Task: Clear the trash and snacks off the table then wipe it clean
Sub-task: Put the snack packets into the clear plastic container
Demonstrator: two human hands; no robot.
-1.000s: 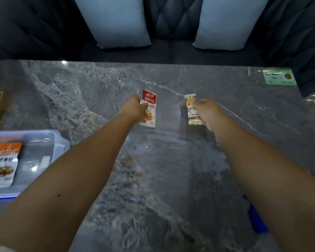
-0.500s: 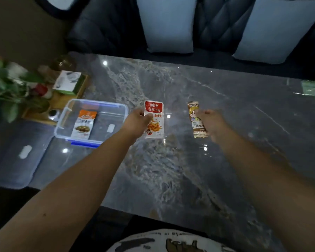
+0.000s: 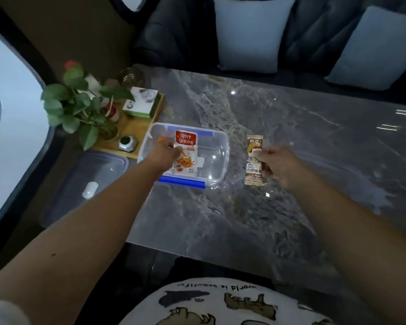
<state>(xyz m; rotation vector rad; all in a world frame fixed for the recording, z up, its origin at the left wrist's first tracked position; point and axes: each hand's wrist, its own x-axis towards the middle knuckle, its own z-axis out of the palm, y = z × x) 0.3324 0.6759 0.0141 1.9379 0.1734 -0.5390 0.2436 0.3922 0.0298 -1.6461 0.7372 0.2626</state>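
Note:
My left hand [image 3: 162, 153] grips a red and white snack packet [image 3: 186, 154] by its left edge and holds it over the clear plastic box [image 3: 223, 151] with blue clips. An orange corner of another packet [image 3: 160, 139] peeks out inside the box, mostly hidden behind my left hand. To the right of the box, my right hand [image 3: 279, 165] pinches a narrow brown and gold snack packet [image 3: 254, 160] above the grey marble table [image 3: 291, 141].
The box's clear lid [image 3: 87, 181] lies left of the table on a lower surface. A wooden tray [image 3: 131, 127] at the table's left end carries a green plant [image 3: 80, 106], a small box [image 3: 141, 102] and a metal bell [image 3: 126, 143]. A dark sofa with pale cushions [image 3: 251, 34] stands behind.
Both hands have carried their packets to the left. The red and white packet now hangs over the clear box, and the brown packet is beside the box's right wall.

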